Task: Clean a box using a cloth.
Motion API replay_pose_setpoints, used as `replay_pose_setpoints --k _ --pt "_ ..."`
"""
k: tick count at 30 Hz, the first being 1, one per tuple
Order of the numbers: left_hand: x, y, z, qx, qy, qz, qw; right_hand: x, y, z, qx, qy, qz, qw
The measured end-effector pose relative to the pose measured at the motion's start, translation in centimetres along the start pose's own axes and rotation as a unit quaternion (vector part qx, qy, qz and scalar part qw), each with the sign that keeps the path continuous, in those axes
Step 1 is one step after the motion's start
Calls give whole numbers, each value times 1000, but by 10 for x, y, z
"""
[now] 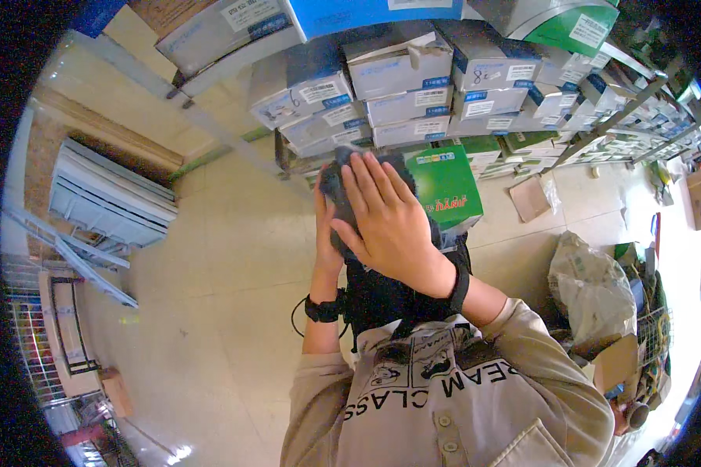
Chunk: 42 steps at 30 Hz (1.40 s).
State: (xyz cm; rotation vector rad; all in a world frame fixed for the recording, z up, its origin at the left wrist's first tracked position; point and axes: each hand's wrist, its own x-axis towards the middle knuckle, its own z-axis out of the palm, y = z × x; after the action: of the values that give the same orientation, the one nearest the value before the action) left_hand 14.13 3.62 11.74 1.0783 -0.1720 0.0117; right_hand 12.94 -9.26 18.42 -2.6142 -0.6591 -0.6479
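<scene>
A dark, soft-looking bundle (340,195), seemingly cloth, is between my hands in front of my body. My right hand (385,219) lies flat over its top, fingers extended and slightly apart. My left hand (327,233) supports the bundle along its left side, partly hidden behind it. A green cardboard box (447,184) with printed writing is just beyond and to the right of my right hand. Black bands circle both wrists, and a thin dark loop hangs near the left one.
Grey-white cartons (409,111) are stacked on the metal shelving ahead. Pale slatted panels (114,190) lean at the left. A flat cardboard piece (530,199) lies on the tiled floor (228,303). A whitish plastic sack (590,286) and a wire basket (654,335) stand at the right.
</scene>
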Motion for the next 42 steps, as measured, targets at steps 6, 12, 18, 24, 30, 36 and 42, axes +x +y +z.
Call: replay_pose_setpoints --k 6,12,18,24,30,36,42 --pt "-2 -10 -12 101 53 23 993 -7 45 -24 32 -19 39 999" --pt "9 0 -2 95 -16 39 995 -21 81 -36 -71 -7 61 996" --pt "9 -8 -12 71 8 -1 997 -16 67 -51 -76 -17 50 996" --pt "13 -4 1 46 -14 38 998 -31 39 -37 -47 -43 3 998" --pt "16 -5 4 59 -14 61 996 0 61 -21 -25 -9 -14 1000" --pt "9 -7 -1 65 -4 75 995 10 33 -6 -43 10 38 998" --pt "-2 -11 1 71 10 62 995 17 -5 17 -7 9 -35 999"
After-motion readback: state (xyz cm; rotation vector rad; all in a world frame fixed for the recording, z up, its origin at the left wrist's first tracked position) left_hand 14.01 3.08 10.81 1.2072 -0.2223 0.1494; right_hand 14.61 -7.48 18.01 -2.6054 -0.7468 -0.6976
